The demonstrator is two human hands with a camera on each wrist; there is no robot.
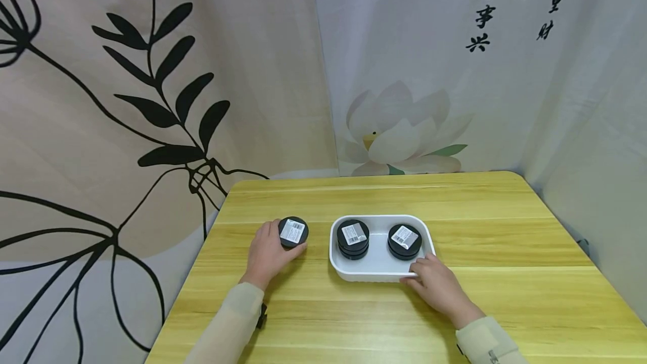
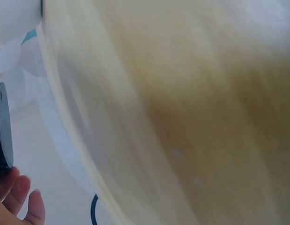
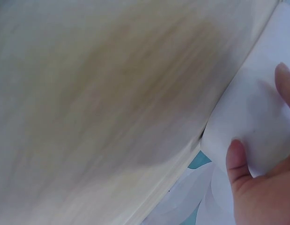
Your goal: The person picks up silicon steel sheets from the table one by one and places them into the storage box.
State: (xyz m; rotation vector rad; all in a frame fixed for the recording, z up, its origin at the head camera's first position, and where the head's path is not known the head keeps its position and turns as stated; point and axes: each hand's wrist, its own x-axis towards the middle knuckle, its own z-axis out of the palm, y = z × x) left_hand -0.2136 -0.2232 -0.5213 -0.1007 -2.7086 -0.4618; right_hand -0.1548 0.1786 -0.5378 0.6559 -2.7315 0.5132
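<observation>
My left hand (image 1: 270, 254) grips a round black container (image 1: 293, 231) with a white barcode label on top, to the left of the white tray (image 1: 374, 276). In the left wrist view the black container (image 2: 1, 131) shows at the left edge, fingertips at its lower rim. At the tray's near right corner, my right hand (image 1: 438, 287) holds the tray wall between thumb and fingers. The right wrist view shows the white tray wall (image 3: 250, 105) beside that hand. Inside the tray stand a left stack of black containers (image 1: 353, 235) and a right stack (image 1: 404, 237), both topped with labels.
The tray stands on a yellow wood-grain table (image 1: 495, 229), whose far edge meets a hanging white curtain (image 1: 283, 72) with black plant prints. A pale flower print and black characters mark the curtain (image 1: 505, 100) on the right.
</observation>
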